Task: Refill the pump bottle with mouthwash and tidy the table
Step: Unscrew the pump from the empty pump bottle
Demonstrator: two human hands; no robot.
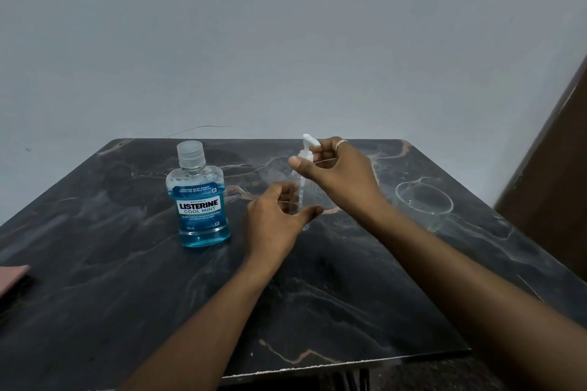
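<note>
You are gripping the clear pump bottle [305, 197] with your left hand [276, 216] and pinching its white pump head [307, 149] with your right hand [336, 168], risking tipping it while unscrewing.

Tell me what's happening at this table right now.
A person is working on a clear pump bottle on a dark marble-look table. The left hand is around its lower body, and the right hand is at the white pump head. The bottle looks empty. A blue mouthwash bottle stands to the left, cap on, and an empty glass bowl sits to the right.
</note>
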